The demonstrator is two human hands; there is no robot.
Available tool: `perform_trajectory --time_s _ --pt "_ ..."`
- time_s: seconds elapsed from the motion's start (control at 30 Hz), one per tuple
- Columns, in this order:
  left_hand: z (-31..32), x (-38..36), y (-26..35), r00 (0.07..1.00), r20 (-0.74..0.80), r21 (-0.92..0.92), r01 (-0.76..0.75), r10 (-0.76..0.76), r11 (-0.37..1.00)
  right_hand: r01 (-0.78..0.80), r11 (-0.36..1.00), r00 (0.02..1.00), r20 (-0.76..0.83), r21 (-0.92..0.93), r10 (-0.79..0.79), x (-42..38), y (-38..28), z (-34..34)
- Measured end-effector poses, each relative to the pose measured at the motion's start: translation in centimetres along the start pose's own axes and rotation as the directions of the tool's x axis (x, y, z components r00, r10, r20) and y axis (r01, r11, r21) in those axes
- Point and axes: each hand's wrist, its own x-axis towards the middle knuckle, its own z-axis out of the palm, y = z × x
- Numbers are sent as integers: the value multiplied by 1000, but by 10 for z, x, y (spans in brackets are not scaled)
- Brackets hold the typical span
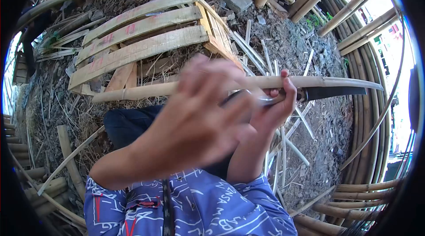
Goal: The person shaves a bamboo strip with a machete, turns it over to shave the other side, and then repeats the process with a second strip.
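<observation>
A long, pale bamboo strip (pixel 343 82) stretches across my front, its thin end bent slightly down at the right. My right hand (pixel 278 103) is closed around it, a fingertip over the strip's upper edge. The same hand grips a knife (pixel 334 93), whose dark blade points right just below the strip. My left hand (pixel 203 107) is smeared by motion in front of the strip's middle, so its grip cannot be made out. Between the hands is a shiny curved edge, partly hidden.
A slatted wooden crate (pixel 144 43) lies just beyond the strip. Split bamboo slivers (pixel 294 149) litter the ground to the right. A grey block (pixel 237 0) sits farther back. Stacked bamboo poles (pixel 367 120) line the right side, and more poles lie at the left.
</observation>
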Motion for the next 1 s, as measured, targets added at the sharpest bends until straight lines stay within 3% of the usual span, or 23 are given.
perform_trajectory --time_s 0.03,0.07,0.1,0.2,0.27,0.47,0.53,0.6,0.63,0.73,0.77,0.87,0.97,1.0 --pt "-6 9 14 997 76 -224 -14 32 975 -12 1000 999 -38 -17 11 1 0 1" --pt "-4 18 21 952 261 -412 -43 163 910 -35 999 996 -78 -35 32 1 4 -1" --pt "0 27 34 892 376 -491 -37 250 870 34 999 998 -60 -30 -35 6 13 -10" --pt "13 33 44 708 625 -464 -2 329 886 57 992 982 -174 -115 -77 11 24 -21" --pt "21 33 39 631 702 -433 10 330 901 57 993 992 -110 -101 -68 9 22 -27" --pt "30 35 26 519 796 -399 64 311 915 11 998 978 -207 -54 -22 6 12 -26" --pt "31 41 23 488 811 -399 55 324 916 81 995 971 -221 -59 -92 16 -1 -36" --pt "36 44 26 453 825 -406 59 338 912 34 998 998 -55 -43 -37 13 -3 -43" --pt "37 43 25 443 834 -397 70 328 915 44 999 996 -82 -20 -45 12 -2 -37" --pt "36 40 24 429 849 -380 94 307 920 20 999 998 -55 -28 -22 11 -5 -40" --pt "33 38 22 438 849 -375 103 296 921 31 999 991 -129 -43 -36 12 -4 -38" --pt "27 24 9 471 838 -373 125 276 919 -49 999 998 -48 -1 49 14 -6 -47" --pt "21 15 6 473 851 -335 155 227 930 7 986 964 -260 -166 -51 13 -1 -35" --pt "20 14 5 478 850 -332 158 222 930 6 985 966 -252 -172 -50 9 5 -30"
